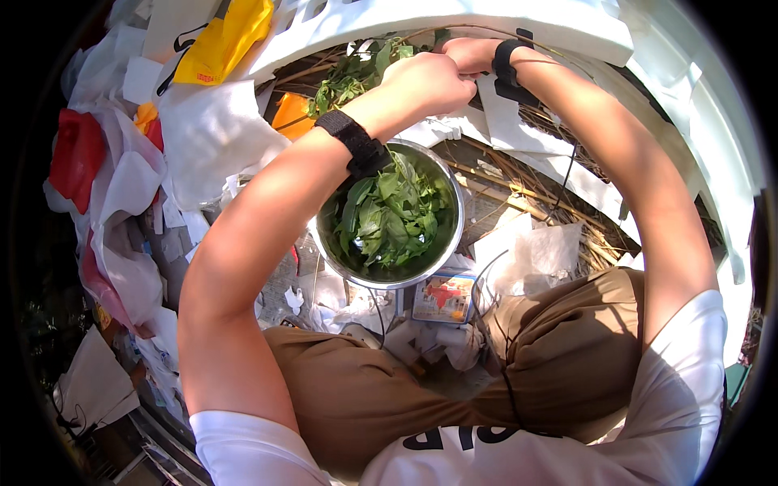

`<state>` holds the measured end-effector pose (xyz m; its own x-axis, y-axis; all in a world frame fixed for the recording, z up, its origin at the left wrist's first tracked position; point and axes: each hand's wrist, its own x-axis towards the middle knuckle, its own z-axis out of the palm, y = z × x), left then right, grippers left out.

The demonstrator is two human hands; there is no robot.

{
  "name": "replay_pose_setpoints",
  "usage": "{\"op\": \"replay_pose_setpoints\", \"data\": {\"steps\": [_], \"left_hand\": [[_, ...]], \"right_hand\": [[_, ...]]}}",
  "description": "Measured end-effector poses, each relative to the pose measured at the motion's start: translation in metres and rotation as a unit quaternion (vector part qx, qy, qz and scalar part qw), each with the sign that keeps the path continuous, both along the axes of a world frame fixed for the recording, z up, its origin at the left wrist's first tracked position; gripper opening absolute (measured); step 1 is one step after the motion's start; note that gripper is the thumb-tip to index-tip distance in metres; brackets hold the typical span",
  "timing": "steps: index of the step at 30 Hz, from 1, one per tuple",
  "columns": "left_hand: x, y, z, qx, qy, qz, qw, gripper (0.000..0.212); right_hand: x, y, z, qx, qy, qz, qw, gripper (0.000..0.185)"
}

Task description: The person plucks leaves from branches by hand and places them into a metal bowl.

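Note:
My left hand (pixel 428 83) and my right hand (pixel 468 56) meet beyond a metal bowl (pixel 460 212), their fingers curled close together. Their fingertips are hidden, so I cannot tell what either hand grips. Beside and behind my left hand is a leafy green bunch (pixel 346 82). A long thin stem (pixel 471 27) runs from its leaves and arches past my right wrist. Loose picked-looking green leaves (pixel 392 212) fill much of the bowl, which sits on the floor before me. Black straps (pixel 349 136) circle both wrists.
White plastic furniture (pixel 437 30) curves around the far and right sides. Dry stalks (pixel 516 191) and torn white sheets (pixel 538 258) litter the floor. A yellow bag (pixel 225 45) and heaped white wrapping (pixel 213 140) lie left. A small printed box (pixel 445 296) sits near my knees (pixel 565 340).

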<state>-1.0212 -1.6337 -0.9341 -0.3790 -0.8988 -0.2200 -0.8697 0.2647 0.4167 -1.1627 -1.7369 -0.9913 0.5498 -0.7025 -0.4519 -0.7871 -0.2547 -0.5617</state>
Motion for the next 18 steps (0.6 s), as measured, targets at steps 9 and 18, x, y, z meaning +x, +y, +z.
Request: {"op": "replay_pose_setpoints", "data": {"steps": [9, 18], "left_hand": [[0.027, -0.028, -0.063, -0.2, -0.032, -0.024, 0.979, 0.022], [0.05, -0.047, -0.068, -0.277, -0.129, -0.148, 0.941, 0.028]], "right_hand": [[0.0, 0.002, -0.003, 0.016, -0.043, -0.027, 0.999, 0.016], [0.012, 0.025, -0.015, -0.112, -0.14, -0.082, 0.98, 0.033]]}}
